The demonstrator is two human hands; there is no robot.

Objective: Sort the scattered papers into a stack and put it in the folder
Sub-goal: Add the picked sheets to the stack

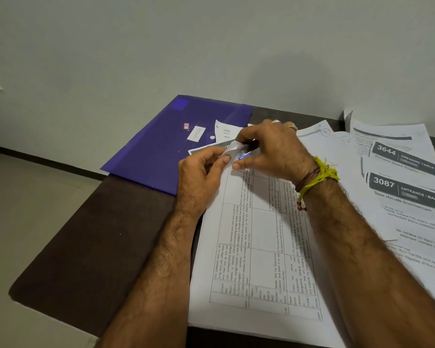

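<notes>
A stack of white sheets with a printed table (256,247) lies on the dark table in front of me. My left hand (201,177) pinches the far top corner of that stack, where the paper curls up. My right hand (271,149) hovers over the same corner with thumb and fingers curled round a small dark and blue object, which I cannot identify. A blue plastic folder (161,149) lies flat at the far left corner, with a few small slips (226,133) resting on its right part.
More loose printed sheets (399,187) with headings 3644 and 3087 spread over the right side of the table. The dark tabletop (86,247) ends at a rounded front-left corner. A pale wall runs directly behind the table; floor lies to the left.
</notes>
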